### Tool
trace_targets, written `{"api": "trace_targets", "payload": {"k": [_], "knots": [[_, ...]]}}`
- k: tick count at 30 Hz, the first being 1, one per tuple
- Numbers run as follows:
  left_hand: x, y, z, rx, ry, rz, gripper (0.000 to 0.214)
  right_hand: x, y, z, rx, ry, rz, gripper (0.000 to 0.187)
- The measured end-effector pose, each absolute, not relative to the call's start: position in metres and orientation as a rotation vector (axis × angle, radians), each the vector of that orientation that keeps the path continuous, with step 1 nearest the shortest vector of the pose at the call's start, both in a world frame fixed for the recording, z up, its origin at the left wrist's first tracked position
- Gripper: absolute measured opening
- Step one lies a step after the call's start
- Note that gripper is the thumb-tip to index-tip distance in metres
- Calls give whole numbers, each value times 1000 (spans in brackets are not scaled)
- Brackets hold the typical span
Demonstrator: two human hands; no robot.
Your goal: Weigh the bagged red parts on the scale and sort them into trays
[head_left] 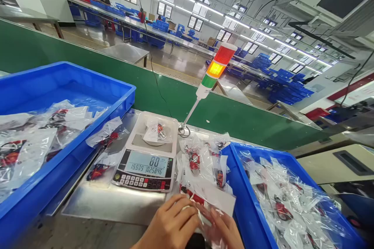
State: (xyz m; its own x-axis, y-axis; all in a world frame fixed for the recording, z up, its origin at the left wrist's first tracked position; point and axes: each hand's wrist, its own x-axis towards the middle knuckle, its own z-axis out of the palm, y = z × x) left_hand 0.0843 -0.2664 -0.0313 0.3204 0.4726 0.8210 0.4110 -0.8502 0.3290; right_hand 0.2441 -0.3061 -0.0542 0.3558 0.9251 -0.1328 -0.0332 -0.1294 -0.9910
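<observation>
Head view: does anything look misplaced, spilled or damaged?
Possibly: two bagged red parts lie between the left blue tray and digital scale, unlike those inside the tray. No obvious spill or damage.

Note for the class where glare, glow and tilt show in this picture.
In the head view, glare brightens the metal plate before the counting scale; bagged parts in the right-hand blue bin glint; the signal tower's amber band glows; the far windows lean.
</observation>
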Motion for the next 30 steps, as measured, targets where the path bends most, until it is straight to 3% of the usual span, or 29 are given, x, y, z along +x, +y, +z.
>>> {"api": "trace_targets", "payload": {"k": [2, 7, 15, 25, 27, 30], "knots": [[81, -267, -34, 2484, 816, 1543, 38, 249, -304, -58, -1445, -792, 1059, 44], [56, -263, -31, 2406, 951, 1509, 30, 273, -289, -51, -1480, -601, 1009, 62], [15, -251, -31, 2232, 1334, 1563, 18, 274, -282, -33, -1331, -415, 1044, 66], [9, -134, -15, 2586, 1432, 1136, 19, 266, -283, -28, -1304, -433, 1006, 69], [10, -118, -6, 2510, 1488, 1182, 22, 264, -280, -24, -1310, -466, 974, 66], [-9, -111, 22, 2101, 1736, 1527, 18, 260, -272, -19, -1296, -522, 945, 63]]}}
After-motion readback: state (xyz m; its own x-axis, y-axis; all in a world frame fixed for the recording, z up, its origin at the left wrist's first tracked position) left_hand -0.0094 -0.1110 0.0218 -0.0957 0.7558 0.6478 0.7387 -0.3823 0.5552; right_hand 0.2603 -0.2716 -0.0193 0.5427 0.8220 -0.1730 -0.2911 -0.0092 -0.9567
